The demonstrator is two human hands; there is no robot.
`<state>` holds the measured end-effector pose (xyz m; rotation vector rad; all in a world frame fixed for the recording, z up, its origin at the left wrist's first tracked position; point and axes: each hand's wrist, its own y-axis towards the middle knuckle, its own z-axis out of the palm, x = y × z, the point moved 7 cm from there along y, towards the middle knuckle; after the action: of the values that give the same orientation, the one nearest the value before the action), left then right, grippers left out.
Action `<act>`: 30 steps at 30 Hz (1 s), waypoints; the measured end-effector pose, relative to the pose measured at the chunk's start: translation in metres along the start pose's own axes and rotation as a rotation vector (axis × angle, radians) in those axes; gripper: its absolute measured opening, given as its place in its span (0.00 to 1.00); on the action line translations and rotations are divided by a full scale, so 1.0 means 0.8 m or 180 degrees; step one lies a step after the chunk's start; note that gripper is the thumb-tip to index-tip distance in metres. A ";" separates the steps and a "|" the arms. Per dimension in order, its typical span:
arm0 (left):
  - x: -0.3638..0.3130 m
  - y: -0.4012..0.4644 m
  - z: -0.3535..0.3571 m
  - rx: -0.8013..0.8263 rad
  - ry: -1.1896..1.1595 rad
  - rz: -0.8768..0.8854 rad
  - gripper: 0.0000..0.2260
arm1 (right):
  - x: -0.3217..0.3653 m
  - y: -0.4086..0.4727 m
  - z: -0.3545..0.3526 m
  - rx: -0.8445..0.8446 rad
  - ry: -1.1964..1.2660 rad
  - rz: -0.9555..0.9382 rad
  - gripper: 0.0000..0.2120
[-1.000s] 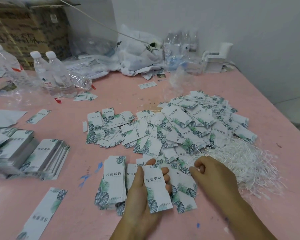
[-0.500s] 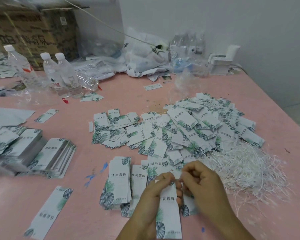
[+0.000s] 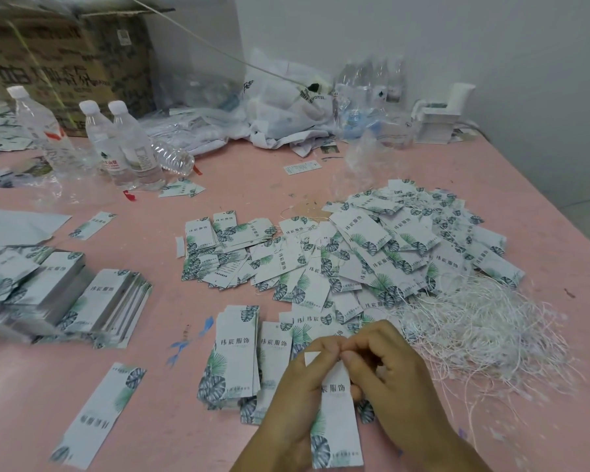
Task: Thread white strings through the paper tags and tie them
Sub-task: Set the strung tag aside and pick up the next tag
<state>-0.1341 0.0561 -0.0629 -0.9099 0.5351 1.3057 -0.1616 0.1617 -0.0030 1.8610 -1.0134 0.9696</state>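
- The table (image 3: 252,185) carries all items.
- A loose heap of paper tags (image 3: 372,253) lies at table centre.
- The tangle of strings (image 3: 484,328) lies right of the heap, touching its near right edge.
- A small tag stack (image 3: 235,356) lies in front of the heap.
- Left hand (image 3: 293,396) and right hand (image 3: 389,376) meet at the top end of a held tag (image 3: 336,424), just right of that stack.
- Stacked tags (image 3: 92,304) lie at the left edge.
- A single tag (image 3: 99,417) lies in front of them.
- Bottles (image 3: 120,148) stand at far left, before a cardboard box (image 3: 65,59).
- Plastic bags (image 3: 286,110) lie at the far edge.
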 end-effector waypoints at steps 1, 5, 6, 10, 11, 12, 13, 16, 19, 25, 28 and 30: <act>0.000 0.000 0.000 0.0014 -0.0026 0.0027 0.18 | -0.001 0.000 0.000 -0.0042 0.0190 0.0090 0.08; -0.001 0.001 0.001 0.0157 0.0329 0.0263 0.19 | -0.004 0.001 -0.003 -0.0116 0.1010 0.0381 0.09; -0.002 0.000 0.002 0.0184 0.0413 0.0321 0.17 | -0.005 0.001 -0.005 -0.0161 0.1062 0.0445 0.09; -0.003 0.000 0.005 0.0232 0.0416 0.0357 0.12 | -0.015 0.002 -0.011 -0.0264 0.1081 0.0696 0.11; -0.002 0.000 0.005 0.0238 0.0348 0.0325 0.12 | -0.019 0.003 -0.013 -0.0278 0.1069 0.0738 0.10; -0.002 0.000 0.004 0.0236 0.0290 0.0301 0.13 | -0.022 0.005 -0.017 -0.0316 0.1086 0.0772 0.09; -0.003 0.000 0.004 0.0233 0.0252 0.0293 0.13 | -0.026 0.007 -0.022 -0.0376 0.1163 0.0810 0.07; -0.004 -0.002 0.005 0.0237 0.0160 0.0264 0.13 | -0.039 0.017 -0.042 -0.0730 0.1983 0.0992 0.05; -0.002 -0.002 0.005 0.0219 0.0106 0.0206 0.13 | -0.057 0.025 -0.058 -0.1025 0.3030 0.1180 0.06; -0.001 -0.002 0.002 0.0140 0.0065 0.0199 0.11 | -0.076 0.034 -0.067 -0.1222 0.4419 0.1672 0.05; -0.001 -0.001 0.001 0.0105 0.0051 0.0207 0.11 | -0.076 0.032 -0.064 -0.1196 0.4593 0.1733 0.02; -0.002 -0.001 0.002 0.0098 -0.0003 0.0187 0.10 | -0.070 0.026 -0.060 -0.1039 0.4239 0.1710 0.01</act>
<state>-0.1340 0.0561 -0.0607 -0.8737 0.5836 1.3474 -0.2140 0.2126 -0.0272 0.3666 -0.6937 1.8130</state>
